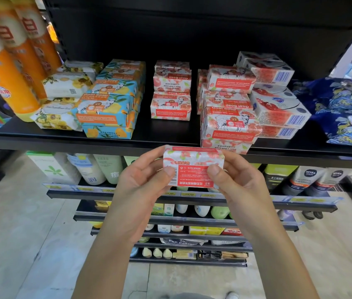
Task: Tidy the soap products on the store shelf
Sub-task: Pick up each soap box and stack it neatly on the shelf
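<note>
two hands pinch one red soap bar (pixel 193 167): my left hand (pixel 140 180) and right hand (pixel 233 180) each press a thumb on its label face, with fingers curled behind the ends. the bar sits just in front of the shelf edge (pixel 84 143), under the leaning red stack (pixel 229 117). i'd square it to the matching packs first, then seat it flat on the shorter red stack (pixel 171 104), keeping clear of the overhanging pile.

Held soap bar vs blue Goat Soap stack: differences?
The held soap bar is red-and-white wrapped; blue Goat Soap stack is blue with yellow fruit. The bar is held by left hand and right hand before the shelf; the stack rests on it. Both are wrapped bars.
</note>
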The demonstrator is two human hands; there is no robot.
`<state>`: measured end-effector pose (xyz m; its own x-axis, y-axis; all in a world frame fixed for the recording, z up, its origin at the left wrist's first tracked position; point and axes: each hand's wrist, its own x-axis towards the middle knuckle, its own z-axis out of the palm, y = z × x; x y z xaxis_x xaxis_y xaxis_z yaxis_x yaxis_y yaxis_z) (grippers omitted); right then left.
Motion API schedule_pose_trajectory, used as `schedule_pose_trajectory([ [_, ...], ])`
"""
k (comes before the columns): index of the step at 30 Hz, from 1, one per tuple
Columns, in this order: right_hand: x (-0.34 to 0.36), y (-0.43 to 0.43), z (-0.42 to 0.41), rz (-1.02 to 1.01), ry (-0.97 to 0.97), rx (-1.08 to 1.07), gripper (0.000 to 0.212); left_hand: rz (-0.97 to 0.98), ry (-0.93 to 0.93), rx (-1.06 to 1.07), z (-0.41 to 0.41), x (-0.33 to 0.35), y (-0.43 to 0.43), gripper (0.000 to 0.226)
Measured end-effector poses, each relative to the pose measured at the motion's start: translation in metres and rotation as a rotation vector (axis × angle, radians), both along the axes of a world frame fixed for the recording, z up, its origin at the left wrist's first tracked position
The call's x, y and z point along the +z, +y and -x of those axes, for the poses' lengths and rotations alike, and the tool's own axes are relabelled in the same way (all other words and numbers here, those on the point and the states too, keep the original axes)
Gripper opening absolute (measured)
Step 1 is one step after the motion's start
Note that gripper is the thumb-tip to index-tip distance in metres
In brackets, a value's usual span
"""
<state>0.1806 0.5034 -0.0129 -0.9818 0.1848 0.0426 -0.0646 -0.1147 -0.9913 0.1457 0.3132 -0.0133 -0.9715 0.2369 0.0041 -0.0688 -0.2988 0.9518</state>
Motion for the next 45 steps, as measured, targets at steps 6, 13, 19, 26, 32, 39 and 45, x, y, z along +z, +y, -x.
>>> schedule_pose_trajectory([
  [6, -0.001, 0.001, 0.0, -0.025, 0.118, 0.01, 0.039, 0.045, -0.012, -0.035, -0.002, 0.001, 0.001, 0.051],
  [13, -0.005, 0.007, -0.002, -0.059, 0.192, 0.098, 0.042, 0.018, -0.093, -0.039, -0.005, -0.001, 0.002, 0.054],
  [19, -0.009, 0.001, -0.007, -0.022, 0.097, 0.121, 0.052, -0.044, -0.129, -0.003, -0.008, -0.005, -0.004, 0.051],
  [26, -0.004, -0.006, -0.014, -0.023, -0.108, 0.012, 0.076, -0.033, -0.126, -0.002, -0.014, -0.003, -0.002, 0.049],
  [32, 0.004, 0.0, -0.014, 0.024, -0.142, -0.006, 0.041, -0.022, -0.132, 0.001, -0.014, 0.003, 0.01, 0.056],
  [39, 0.005, 0.018, -0.013, 0.079, -0.1, 0.012, 0.042, -0.028, -0.112, -0.019, -0.014, 0.006, 0.026, 0.055],
  [45, 0.008, 0.039, -0.016, 0.049, 0.071, 0.043, 0.047, -0.037, -0.115, -0.008, -0.017, 0.014, 0.038, 0.059],
])
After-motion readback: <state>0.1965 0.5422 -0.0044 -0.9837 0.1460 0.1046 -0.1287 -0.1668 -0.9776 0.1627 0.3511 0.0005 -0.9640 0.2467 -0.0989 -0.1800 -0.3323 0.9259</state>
